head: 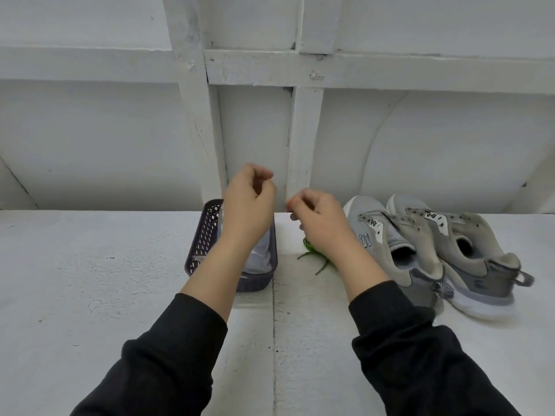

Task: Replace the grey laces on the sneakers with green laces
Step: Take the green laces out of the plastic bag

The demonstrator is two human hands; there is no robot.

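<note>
left hand [249,205]: raised, back to camera, fingers curled toward thumb | right hand [322,226]: lower, just beside it, not touching, fingers curled inward | forearms: bare, reaching forward, black sleeves [168,355] at mid-forearm

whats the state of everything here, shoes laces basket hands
sneaker beside the laces: upright on its sole, eyelets empty, no lace
outer sneaker: upright, eyelets empty, no lace
green laces: bunched loose on the table, partly hidden by the right wrist, not threaded
basket: upright, something pale inside
left hand: raised over the basket, fingers curled, grip unclear
right hand: raised, fingers curled, grip unclear
</note>
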